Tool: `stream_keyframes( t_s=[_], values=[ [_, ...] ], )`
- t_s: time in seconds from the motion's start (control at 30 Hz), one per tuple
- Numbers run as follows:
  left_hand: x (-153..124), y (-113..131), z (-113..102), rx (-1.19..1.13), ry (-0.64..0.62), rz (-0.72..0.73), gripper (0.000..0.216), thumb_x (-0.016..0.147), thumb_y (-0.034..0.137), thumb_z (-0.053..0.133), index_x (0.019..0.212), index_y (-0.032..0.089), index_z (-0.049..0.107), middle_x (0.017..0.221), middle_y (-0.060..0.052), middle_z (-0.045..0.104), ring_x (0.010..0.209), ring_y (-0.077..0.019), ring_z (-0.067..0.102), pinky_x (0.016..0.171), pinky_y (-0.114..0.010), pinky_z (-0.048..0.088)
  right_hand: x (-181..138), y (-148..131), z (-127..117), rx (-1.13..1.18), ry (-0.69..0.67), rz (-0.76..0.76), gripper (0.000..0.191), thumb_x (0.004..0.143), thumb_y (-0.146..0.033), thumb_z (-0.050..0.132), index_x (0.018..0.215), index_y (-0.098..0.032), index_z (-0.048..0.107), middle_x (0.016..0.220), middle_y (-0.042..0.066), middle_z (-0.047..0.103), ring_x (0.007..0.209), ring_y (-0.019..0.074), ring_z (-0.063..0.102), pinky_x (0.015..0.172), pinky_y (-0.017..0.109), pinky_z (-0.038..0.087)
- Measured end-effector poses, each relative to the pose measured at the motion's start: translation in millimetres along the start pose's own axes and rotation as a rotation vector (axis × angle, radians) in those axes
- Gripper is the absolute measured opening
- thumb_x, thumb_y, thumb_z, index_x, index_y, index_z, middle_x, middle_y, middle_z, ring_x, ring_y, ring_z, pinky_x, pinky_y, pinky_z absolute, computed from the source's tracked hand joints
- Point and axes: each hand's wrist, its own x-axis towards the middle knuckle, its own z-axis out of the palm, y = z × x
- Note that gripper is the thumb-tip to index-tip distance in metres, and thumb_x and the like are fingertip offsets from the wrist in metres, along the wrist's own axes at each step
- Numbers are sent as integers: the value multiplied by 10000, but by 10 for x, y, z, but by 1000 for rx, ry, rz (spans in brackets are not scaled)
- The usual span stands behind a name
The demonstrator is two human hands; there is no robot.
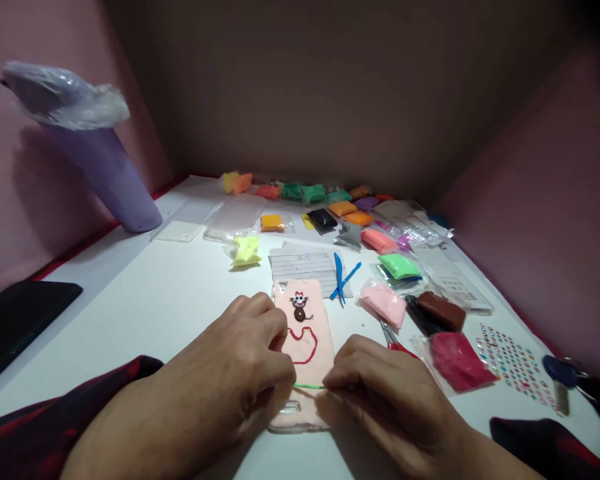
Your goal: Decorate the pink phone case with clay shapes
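Note:
A phone case (324,343) covered in pale pink clay lies flat in front of me. On it are a small cat figure (300,308) with a red bow and a curved dark red clay line (309,349). A thin green clay strand (309,386) crosses the lower part of the case. My left hand (245,353) is closed at the strand's left end, its fingers partly covering the case's left edge. My right hand (380,387) pinches the right end between thumb and fingertips.
Blue modelling tools (339,277) lie crossed on lined paper (300,265). Red-handled scissors (397,341) sit partly under a light pink clay packet (384,303). Several clay packets line the back and right. A purple bottle (115,173) stands left, a dark phone-like slab (25,313) nearer.

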Motion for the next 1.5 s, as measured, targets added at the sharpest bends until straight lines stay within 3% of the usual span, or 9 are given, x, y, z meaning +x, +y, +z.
stream_keyframes(
  t_s=[0.4, 0.53, 0.9, 1.3, 1.5],
  values=[
    [12, 17, -14, 19, 118, 12, 226, 787, 12, 528, 737, 199, 645, 815, -39, 536, 809, -213, 418, 713, -362, 344, -2, 57, 65, -165, 38, -24, 134, 876, -69, 524, 928, -180, 577, 825, 28, 576, 705, 134, 532, 589, 250, 393],
    [29, 20, 0, -4, 130, 49, 228, 775, 13, 533, 677, 196, 629, 812, -45, 529, 806, -219, 414, 699, -359, 332, 4, 66, 79, -194, 60, -32, 124, 888, -74, 511, 916, -172, 583, 803, 28, 567, 687, 134, 517, 570, 252, 374],
    [-15, 160, -80, -49, 1, 45, 142, 845, 120, 608, 773, 234, 652, 839, -24, 515, 804, -204, 438, 709, -342, 351, 45, 55, 153, -239, 130, -93, 142, 893, -54, 487, 874, -129, 607, 760, 54, 563, 667, 153, 521, 562, 263, 399],
    [14, 105, -37, -16, -27, 15, 188, 902, 124, 516, 756, 224, 582, 905, -17, 531, 871, -215, 435, 764, -377, 351, 46, 59, 148, -172, 122, -103, 136, 891, -46, 494, 898, -123, 606, 786, 51, 561, 685, 140, 527, 565, 254, 392],
    [20, 99, -30, 46, 32, 64, 185, 889, 82, 497, 791, 214, 581, 931, -25, 558, 887, -217, 445, 774, -380, 346, 54, 41, 159, -189, 77, -94, 126, 893, -74, 507, 906, -133, 617, 776, 51, 585, 673, 146, 546, 568, 255, 423]
  ],
)
